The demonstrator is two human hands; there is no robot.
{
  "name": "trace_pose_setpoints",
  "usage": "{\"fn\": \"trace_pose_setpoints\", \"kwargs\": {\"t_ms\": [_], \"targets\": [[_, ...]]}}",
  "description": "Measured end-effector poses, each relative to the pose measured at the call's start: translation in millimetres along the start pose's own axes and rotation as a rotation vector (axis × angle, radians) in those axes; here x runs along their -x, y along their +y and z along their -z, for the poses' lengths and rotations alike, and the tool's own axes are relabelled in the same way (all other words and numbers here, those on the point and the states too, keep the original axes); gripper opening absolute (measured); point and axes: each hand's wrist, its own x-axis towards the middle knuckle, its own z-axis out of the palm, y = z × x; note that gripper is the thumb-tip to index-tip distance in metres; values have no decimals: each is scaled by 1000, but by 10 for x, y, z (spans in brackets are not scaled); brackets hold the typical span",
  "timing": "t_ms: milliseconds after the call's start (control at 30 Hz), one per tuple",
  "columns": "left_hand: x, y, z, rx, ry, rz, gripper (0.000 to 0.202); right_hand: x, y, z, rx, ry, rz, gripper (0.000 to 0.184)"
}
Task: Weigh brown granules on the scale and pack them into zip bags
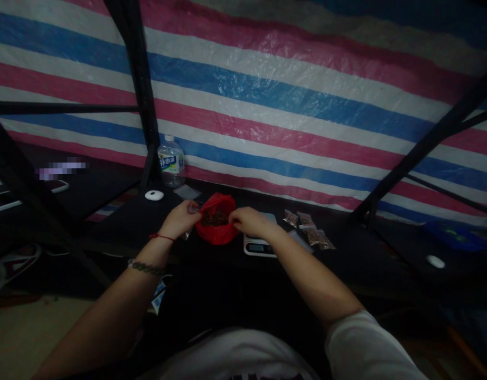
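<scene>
On the dark surface (346, 248), center frame: red bag (216, 227), mouth open, brownish loose material visible inside (can't tell what it is, too dim). Left hand (184, 217) pinches the bag's left rim; something small and pale sits at its fingertips, too blurred to identify. Right hand (249, 221) grips the right rim. Hands are apart, one on each side of the bag's mouth, both closed on its edge. Left wrist carries a red string and a beaded bracelet (145, 268).

Just behind and right of the bag, partly under the right hand: small digital scale (259, 246), light-colored, display facing the person. Right of the scale: a cluster of small clear packets (310, 231) with brownish contents, lying flat, touching or overlapping each other.

Behind the left hand: plastic water bottle (171, 166), upright, near a black frame post (138, 89). A white round object (153, 195) lies just left of the bottle's base; a flat clear packet (187, 192) lies beside it on the right. A similar white round object (435, 261) is well off to the right.

Backdrop: striped tarp (291, 95), pink/blue/white.
</scene>
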Motion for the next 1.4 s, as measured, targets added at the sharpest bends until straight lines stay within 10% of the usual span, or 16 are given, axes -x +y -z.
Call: {"fn": "trace_pose_setpoints", "kwargs": {"t_ms": [133,733,967,1200,1400], "targets": [[23,95,27,-242,-91,4,38,-93,-9,243,-29,344,-47,24],[124,149,-53,-341,-199,-208,43,349,-268,-278,-9,-302,113,11],[142,148,-122,-350,-217,-220,40,90,-118,-168,-109,102,69,24],[167,187,-112,-367,-190,-193,45,-494,56,-375,88,-174,38,50],[180,206,-122,-343,-75,-189,49,-613,26,-421,153,-242,53,32]]}}
